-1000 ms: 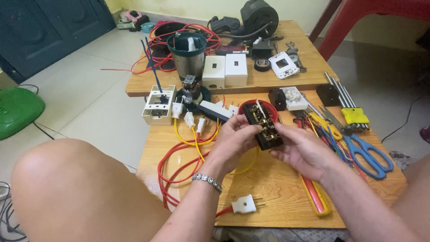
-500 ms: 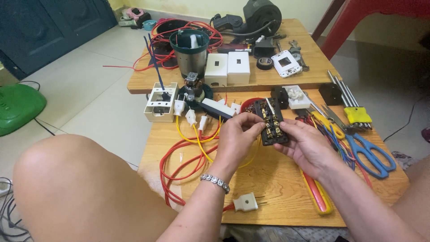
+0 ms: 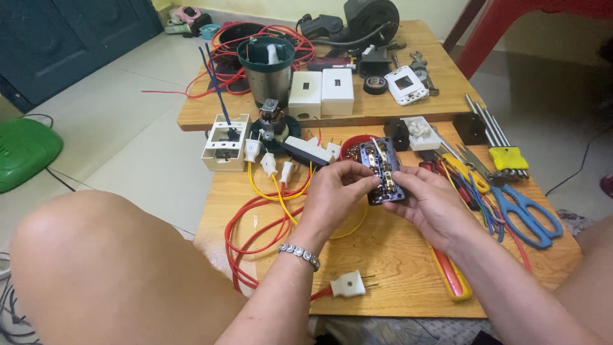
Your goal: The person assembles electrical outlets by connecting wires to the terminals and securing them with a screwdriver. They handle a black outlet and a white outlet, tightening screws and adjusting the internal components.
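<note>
at the frame's centre, your left hand point(image 3: 332, 191) and right hand point(image 3: 434, 204) both grip the dark socket block point(image 3: 382, 171) above the counter point(image 3: 396, 268), beside blue scissors point(image 3: 527, 214).

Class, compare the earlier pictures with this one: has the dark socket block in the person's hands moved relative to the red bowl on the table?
Cannot tell. The dark socket block remains overlapping the red bowl throughout; small differences may come from the head camera shifting.

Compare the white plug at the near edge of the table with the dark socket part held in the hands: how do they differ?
The white plug lies on the table, untouched; the dark socket part is held up by the left hand and right hand. The plug is closed and white; the socket part is open, showing brass contacts. The plug joins a red wire. Both are electrical fittings.
</note>
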